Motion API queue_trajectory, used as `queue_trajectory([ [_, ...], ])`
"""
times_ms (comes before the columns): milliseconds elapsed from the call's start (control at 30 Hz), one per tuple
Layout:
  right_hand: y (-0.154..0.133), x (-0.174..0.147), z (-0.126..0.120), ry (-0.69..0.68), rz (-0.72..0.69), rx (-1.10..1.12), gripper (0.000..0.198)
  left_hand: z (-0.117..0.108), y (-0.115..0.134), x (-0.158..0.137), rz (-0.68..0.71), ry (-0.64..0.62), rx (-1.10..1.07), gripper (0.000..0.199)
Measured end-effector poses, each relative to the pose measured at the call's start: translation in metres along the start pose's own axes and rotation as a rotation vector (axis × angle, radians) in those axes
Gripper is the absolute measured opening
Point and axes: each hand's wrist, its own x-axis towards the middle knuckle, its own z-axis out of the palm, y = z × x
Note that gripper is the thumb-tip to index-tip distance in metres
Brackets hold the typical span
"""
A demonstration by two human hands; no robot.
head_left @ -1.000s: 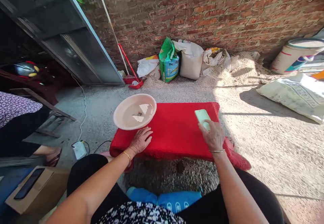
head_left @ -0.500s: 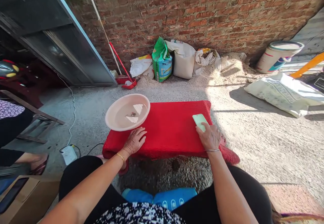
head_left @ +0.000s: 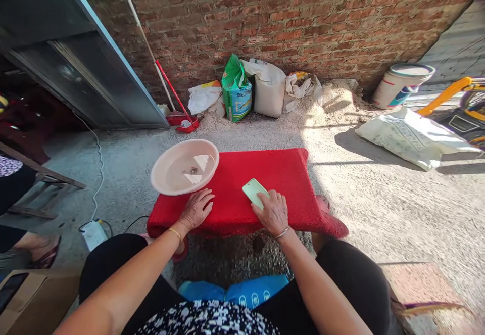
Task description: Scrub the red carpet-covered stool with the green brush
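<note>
A pale pink basin (head_left: 161, 179) with something small and dark at its bottom stands on the left end of a bench covered with a red cloth (head_left: 273, 165). Just in front of the basin's rim, my left hand (head_left: 196, 207) rests on the cloth with its fingers stretched out, holding nothing. Near the middle of the bench, my right hand (head_left: 273, 212) grips a pale green phone (head_left: 251, 189) by its near end. The phone is low over the cloth or touching it; I cannot tell which.
A brick wall (head_left: 288, 16) runs behind several sacks, among them a green bag (head_left: 237, 92). A red dustpan (head_left: 185, 125) leans there. On the right are a filled white sack (head_left: 405, 135) and a bucket (head_left: 397, 90). At the left edge, another person's foot (head_left: 41, 246) shows beside a cardboard box (head_left: 45, 294).
My right hand has carried the phone leftward from the bench's right end to near its middle. My left hand stays beside the basin. The whole view has shifted slightly.
</note>
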Motion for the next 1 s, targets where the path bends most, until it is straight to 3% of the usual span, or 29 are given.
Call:
queue_trajectory([
  [67, 0.010, -0.001, -0.001, -0.019, 0.070, -0.025, 0.036, 0.000, 0.000, 0.000, 0.001, -0.004, 0.002, 0.029],
  [267, 0.112, -0.011, -0.037, 0.002, 0.552, -0.153, 0.043, 0.001, 0.001, 0.001, 0.000, -0.005, -0.007, 0.029],
  [367, 0.137, -0.020, -0.053, 0.054, 0.722, -0.164, 0.046, 0.002, 0.000, 0.001, -0.006, -0.005, -0.021, 0.029],
  [433, 0.126, -0.025, -0.054, 0.095, 0.656, -0.138, 0.045, 0.002, 0.000, 0.001, -0.004, -0.002, -0.020, 0.029],
  [500, 0.094, -0.030, -0.049, 0.101, 0.470, -0.092, 0.042, 0.001, 0.000, 0.000, 0.004, 0.000, -0.010, 0.029],
  [600, 0.030, -0.036, -0.038, 0.021, 0.172, -0.013, 0.037, 0.001, 0.000, 0.001, 0.008, 0.000, 0.008, 0.029],
  [700, -0.007, -0.040, -0.029, -0.070, 0.028, 0.033, 0.034, 0.001, 0.001, 0.001, 0.011, -0.002, 0.010, 0.029],
  [800, 0.011, -0.045, -0.030, -0.099, 0.092, 0.001, 0.034, 0.001, 0.000, 0.002, 0.011, -0.009, 0.007, 0.029],
  [1000, 0.111, -0.059, -0.055, -0.008, 0.605, -0.173, 0.042, 0.003, -0.001, 0.001, 0.002, -0.006, -0.008, 0.029],
])
